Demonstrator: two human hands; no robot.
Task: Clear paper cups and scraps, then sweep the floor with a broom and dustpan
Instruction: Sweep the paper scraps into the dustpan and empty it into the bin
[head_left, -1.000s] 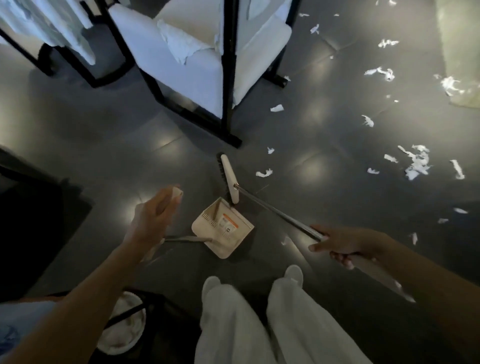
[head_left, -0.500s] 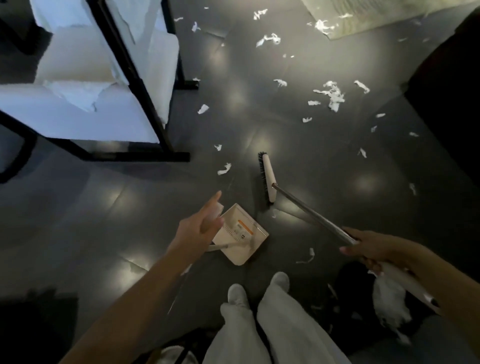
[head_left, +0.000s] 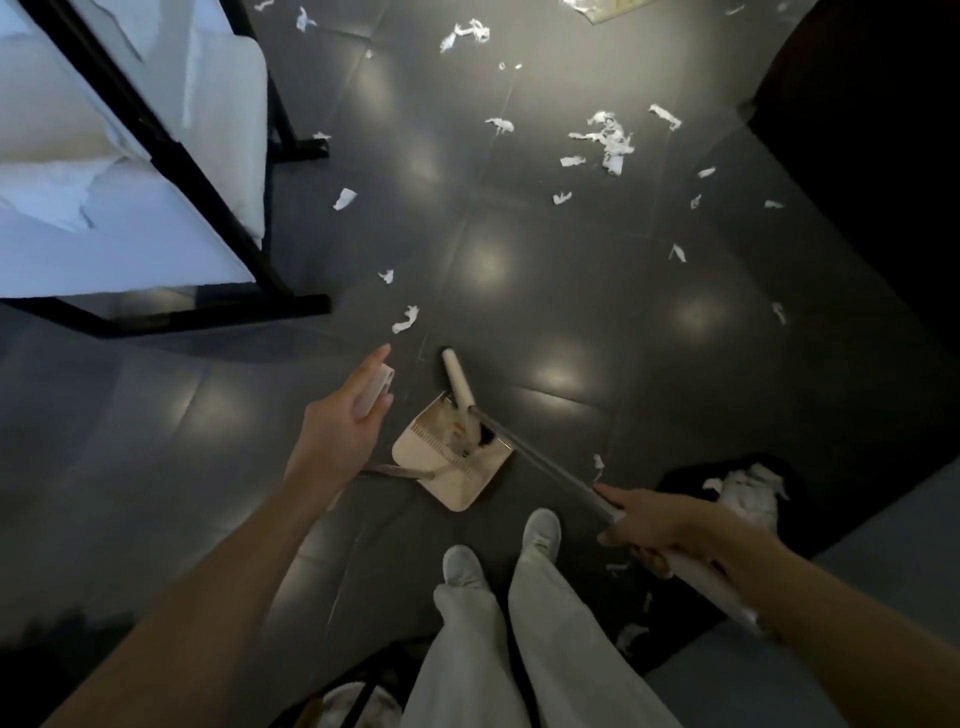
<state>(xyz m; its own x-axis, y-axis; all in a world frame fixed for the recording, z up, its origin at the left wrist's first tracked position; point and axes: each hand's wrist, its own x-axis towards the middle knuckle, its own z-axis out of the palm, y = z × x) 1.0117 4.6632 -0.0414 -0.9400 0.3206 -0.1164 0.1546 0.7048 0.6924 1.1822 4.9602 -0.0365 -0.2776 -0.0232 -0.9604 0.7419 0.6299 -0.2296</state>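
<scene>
Dark glossy tile floor (head_left: 519, 270), low light, torn paper scraps (head_left: 605, 137) strewn across it.

Broom head (head_left: 457, 382): half a second ago it stood out past the dustpan (head_left: 441, 467) with a gap between them. Now it is drawn back, its near end lying over the pan's open mouth. One stroke brought home, I judge. What went in I cannot tell; the pan is dim.

Most litter is not yet gathered. The nearest scrap (head_left: 405, 319) lies just beyond the broom head and my left fingertip; the main scatter is well off, ahead and to the right. Many strokes remain.

Left hand (head_left: 343, 426): fingers wrapped round the white grip (head_left: 376, 387) of the pan's long handle, forefinger straight along it. The pan sits on the tile just right of this hand.

Right hand (head_left: 660, 525): fingers curled round the broom shaft (head_left: 545, 460), forefinger laid along it; the head is at the shaft's far end.

Outward: my white shoes (head_left: 460, 566) behind the pan, a black bag (head_left: 748, 493) of paper at right, a white chair (head_left: 130, 249) far left.
</scene>
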